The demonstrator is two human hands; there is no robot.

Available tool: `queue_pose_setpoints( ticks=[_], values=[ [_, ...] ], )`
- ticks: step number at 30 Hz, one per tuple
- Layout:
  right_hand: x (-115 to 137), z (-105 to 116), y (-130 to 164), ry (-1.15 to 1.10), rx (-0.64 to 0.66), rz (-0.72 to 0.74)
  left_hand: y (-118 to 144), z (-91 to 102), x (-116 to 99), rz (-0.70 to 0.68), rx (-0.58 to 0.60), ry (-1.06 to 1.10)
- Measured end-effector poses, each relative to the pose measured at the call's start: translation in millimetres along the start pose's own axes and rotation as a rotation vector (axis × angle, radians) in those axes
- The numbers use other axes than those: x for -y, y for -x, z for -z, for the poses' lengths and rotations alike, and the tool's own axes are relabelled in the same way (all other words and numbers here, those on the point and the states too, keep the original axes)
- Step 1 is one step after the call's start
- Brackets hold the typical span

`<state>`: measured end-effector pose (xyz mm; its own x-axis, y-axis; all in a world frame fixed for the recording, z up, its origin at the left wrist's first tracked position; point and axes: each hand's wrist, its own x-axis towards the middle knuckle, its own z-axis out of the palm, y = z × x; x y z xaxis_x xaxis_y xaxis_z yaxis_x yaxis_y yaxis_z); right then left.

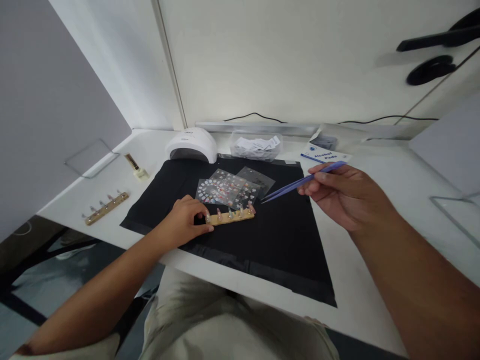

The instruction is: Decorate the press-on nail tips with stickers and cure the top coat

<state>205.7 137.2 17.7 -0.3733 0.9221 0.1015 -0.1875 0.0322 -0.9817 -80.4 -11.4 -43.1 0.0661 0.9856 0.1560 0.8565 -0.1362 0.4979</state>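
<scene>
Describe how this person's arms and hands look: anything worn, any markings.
Both forearms are bare up to the frame edge: no sleeves, gloves, watch or bracelets show. The left hand and right hand carry no visible rings or markings. The fingernails look short and plain, though they are too small to be sure.

A nail-art workstation: curing lamp point(191, 144), sticker sheets point(227, 191), practice nail holder point(234, 215).

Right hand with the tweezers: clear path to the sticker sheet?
Probably yes. The right hand holds the tweezers with tips just beside the sticker sheet, nothing between; the left hand stays lower, on the nail holder.
</scene>
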Motion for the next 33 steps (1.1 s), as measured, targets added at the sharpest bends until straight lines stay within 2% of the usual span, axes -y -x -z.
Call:
queue_pose_setpoints(
  ticks=[6,18,27,33],
  values=[
    [3.6,-4.2,2.5,0.001,-0.032,0.093,0.4,-0.4,-1.3,-0.006,0.002,0.002],
    [-13.0,-3.4,3.2,0.259,0.034,0.176,1.5,-0.3,-2.4,0.004,0.015,-0.012],
    [-18.1,-2.4,2.6,0.493,0.074,0.14,1.7,0.7,-3.5,0.012,0.029,-0.025],
    [-16.0,-5.6,2.7,0.654,0.194,0.064,1.4,0.9,-4.1,0.011,0.041,-0.017]
  ],
)
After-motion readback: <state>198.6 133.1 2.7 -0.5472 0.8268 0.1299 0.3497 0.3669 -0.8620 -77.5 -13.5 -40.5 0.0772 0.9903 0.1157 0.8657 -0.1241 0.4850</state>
